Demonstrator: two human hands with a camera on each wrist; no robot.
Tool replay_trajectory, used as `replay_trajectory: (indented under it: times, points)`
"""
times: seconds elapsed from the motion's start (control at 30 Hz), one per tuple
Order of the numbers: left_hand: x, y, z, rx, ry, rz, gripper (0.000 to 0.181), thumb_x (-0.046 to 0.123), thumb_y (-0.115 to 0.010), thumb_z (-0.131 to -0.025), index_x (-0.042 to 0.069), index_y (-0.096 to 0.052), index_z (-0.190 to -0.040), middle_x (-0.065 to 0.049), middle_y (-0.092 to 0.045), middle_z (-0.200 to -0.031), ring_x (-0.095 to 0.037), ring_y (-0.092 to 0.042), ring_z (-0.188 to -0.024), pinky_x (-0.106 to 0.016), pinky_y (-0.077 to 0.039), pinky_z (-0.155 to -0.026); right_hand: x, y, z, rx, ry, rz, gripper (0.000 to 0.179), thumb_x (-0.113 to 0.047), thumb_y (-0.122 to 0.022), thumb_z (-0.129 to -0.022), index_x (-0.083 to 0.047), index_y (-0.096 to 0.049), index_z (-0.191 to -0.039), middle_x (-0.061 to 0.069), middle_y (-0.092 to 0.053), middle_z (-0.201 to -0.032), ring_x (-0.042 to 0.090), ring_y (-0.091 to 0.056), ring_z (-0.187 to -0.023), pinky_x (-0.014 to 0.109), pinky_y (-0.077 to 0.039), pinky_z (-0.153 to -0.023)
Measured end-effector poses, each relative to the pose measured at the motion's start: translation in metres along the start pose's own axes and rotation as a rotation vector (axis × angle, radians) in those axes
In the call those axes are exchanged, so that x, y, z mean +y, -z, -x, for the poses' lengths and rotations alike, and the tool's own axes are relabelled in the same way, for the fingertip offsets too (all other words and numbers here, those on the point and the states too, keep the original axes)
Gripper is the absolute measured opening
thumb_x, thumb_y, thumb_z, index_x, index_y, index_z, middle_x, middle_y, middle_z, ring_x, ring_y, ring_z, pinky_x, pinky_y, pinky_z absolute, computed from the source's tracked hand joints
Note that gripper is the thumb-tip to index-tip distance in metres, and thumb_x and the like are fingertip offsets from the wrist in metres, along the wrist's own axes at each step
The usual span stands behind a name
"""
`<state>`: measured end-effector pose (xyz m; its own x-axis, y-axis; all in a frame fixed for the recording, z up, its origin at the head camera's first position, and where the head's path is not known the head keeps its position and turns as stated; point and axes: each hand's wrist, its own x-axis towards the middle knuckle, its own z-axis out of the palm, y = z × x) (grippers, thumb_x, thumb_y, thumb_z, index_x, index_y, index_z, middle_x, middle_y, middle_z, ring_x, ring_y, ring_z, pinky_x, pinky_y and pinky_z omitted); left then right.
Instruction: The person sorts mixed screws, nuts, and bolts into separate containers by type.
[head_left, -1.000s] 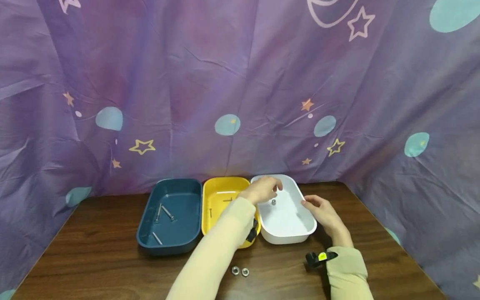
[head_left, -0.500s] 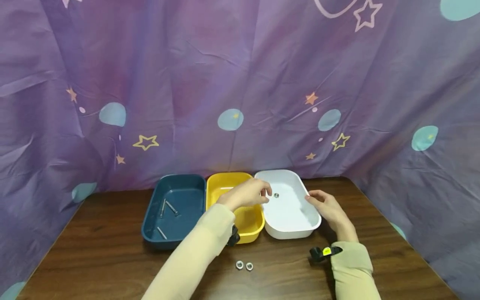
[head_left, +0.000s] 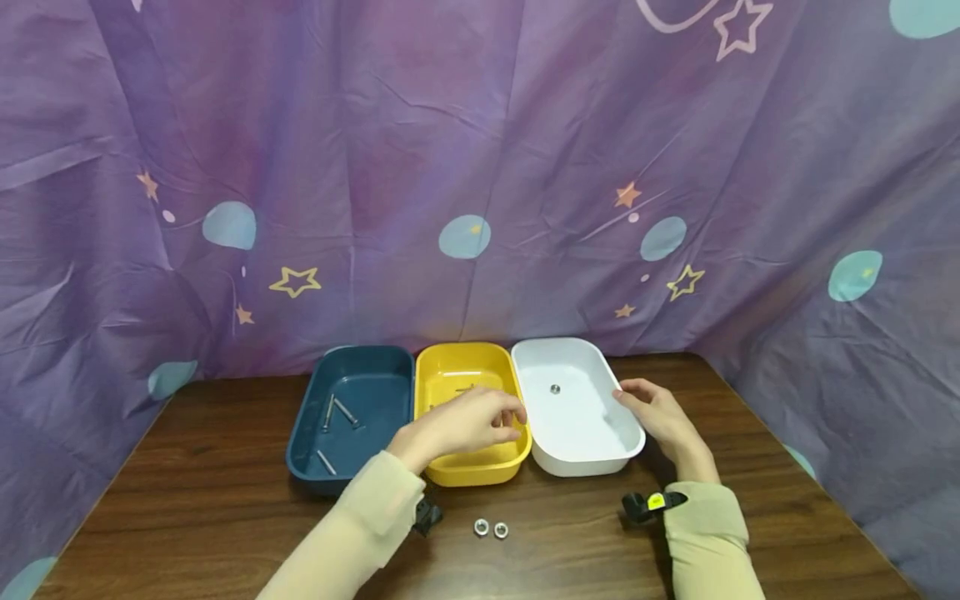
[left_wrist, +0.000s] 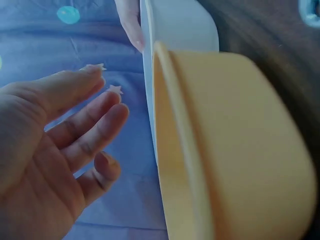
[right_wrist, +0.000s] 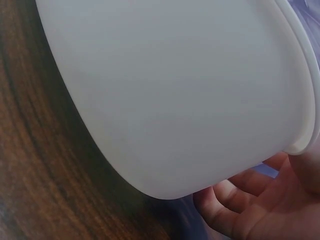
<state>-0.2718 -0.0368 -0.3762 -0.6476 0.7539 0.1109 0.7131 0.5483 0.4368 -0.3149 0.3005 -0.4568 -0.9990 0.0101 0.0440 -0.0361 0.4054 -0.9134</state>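
In the head view, my left hand is over the yellow tray, its fingers loosely bent. The left wrist view shows nothing between that thumb and those fingers. My right hand holds the right side of the white tray, thumb at the rim. From the right wrist, curled fingers show against the tray's outer wall. One metal nut lies inside the white tray. Two more nuts sit side by side on the table. Small screws in the yellow tray are partly hidden by my left hand.
A dark blue tray with several bolts stands left of the yellow one; the three trays form a row. Behind the wooden table hangs a purple patterned cloth. A black strap device is on my right wrist.
My left hand has moved left and nearer, from above the white tray to above the yellow tray. My right hand keeps its place at the white tray. The head view has shifted slightly.
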Motion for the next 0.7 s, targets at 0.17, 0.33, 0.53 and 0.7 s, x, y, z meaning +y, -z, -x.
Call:
replay_trajectory:
  times: [0.17, 0.33, 0.53, 0.7]
  points:
    - [0.006, -0.011, 0.024, 0.010, -0.041, 0.037, 0.019, 0.016, -0.068, -0.093, 0.008, -0.069, -0.110, 0.007, -0.064, -0.090, -0.002, -0.056, -0.080, -0.018, -0.046, -0.076, 0.000, 0.000, 0.001, 0.009, 0.003, 0.008, 0.045, -0.024, -0.061, -0.097, 0.009, -0.052, -0.126, 0.018, -0.061, -0.109, 0.013, -0.059, -0.084, 0.028, -0.051, -0.071]
    - [0.009, -0.027, 0.044, 0.033, -0.077, 0.095, 0.015, 0.016, -0.067, -0.093, 0.011, -0.069, -0.107, 0.010, -0.062, -0.090, 0.001, -0.055, -0.079, -0.016, -0.046, -0.074, 0.002, -0.001, 0.001, 0.011, 0.003, 0.014, 0.046, -0.025, -0.062, -0.097, 0.009, -0.053, -0.126, 0.017, -0.061, -0.106, 0.014, -0.059, -0.083, 0.028, -0.051, -0.070]
    - [0.006, -0.044, 0.060, 0.042, -0.066, 0.147, 0.014, 0.015, -0.067, -0.093, 0.011, -0.069, -0.106, 0.015, -0.059, -0.086, 0.003, -0.054, -0.077, -0.015, -0.045, -0.071, -0.001, 0.000, 0.002, 0.022, 0.006, 0.000, 0.045, -0.023, -0.062, -0.097, 0.009, -0.053, -0.126, 0.021, -0.061, -0.106, 0.015, -0.059, -0.082, 0.028, -0.051, -0.069]
    - [0.005, -0.053, 0.069, 0.020, -0.009, 0.176, 0.015, 0.016, -0.070, -0.092, 0.012, -0.070, -0.106, 0.017, -0.055, -0.073, 0.004, -0.051, -0.062, -0.015, -0.045, -0.062, -0.001, -0.001, 0.002, 0.021, 0.008, 0.000, 0.045, -0.023, -0.063, -0.096, 0.009, -0.053, -0.126, 0.017, -0.062, -0.103, 0.014, -0.059, -0.081, 0.027, -0.050, -0.069]
